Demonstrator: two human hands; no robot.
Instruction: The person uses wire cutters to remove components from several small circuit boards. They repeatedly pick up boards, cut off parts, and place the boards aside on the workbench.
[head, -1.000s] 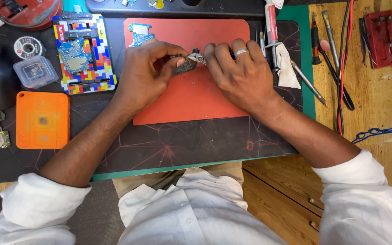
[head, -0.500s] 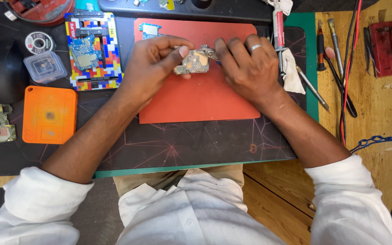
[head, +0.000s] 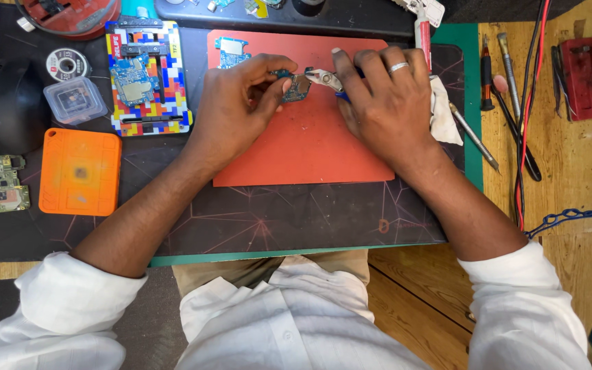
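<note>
A wooden worktop (head: 570,171) carries a dark mat (head: 275,212), and on that lies a red silicone pad (head: 303,151) where both hands meet. Left of the pad sit an orange square mat (head: 80,171), a colourful board holder (head: 146,75) clamping a circuit board, and a small clear box (head: 75,100). The left hand (head: 238,113) has its grip closed, thumb and fingertips pinching a small circuit board (head: 297,88) just above the pad's upper middle. The right hand (head: 381,103), wearing a ring, has its grip wrapped shut around small pliers (head: 323,77), whose tip touches the board's right edge.
</note>
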